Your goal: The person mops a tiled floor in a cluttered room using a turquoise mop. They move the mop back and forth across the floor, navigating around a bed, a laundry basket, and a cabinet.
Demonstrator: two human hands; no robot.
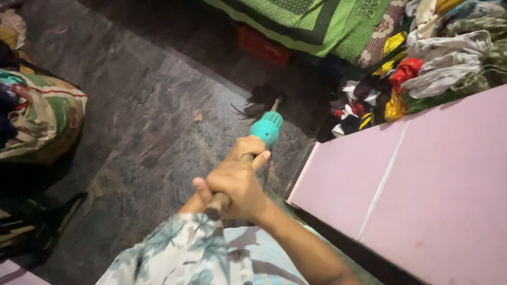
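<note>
Gripping a broom handle [219,203] with both hands, right hand [237,184] wrapped over the left hand [249,146], fingers clamped tight, angling dark bristles [260,103] down, reaching floor [148,116] beyond the handle.

Hands [235,182] grip broom [264,113] — dark floor [142,121].

Both hands close in fists one behind the other, low in the middle of the view. The right hand [237,187] sits nearer the body, its bare forearm running down to the right. The left hand [248,148] grips further forward, its patterned sleeve below.
</note>
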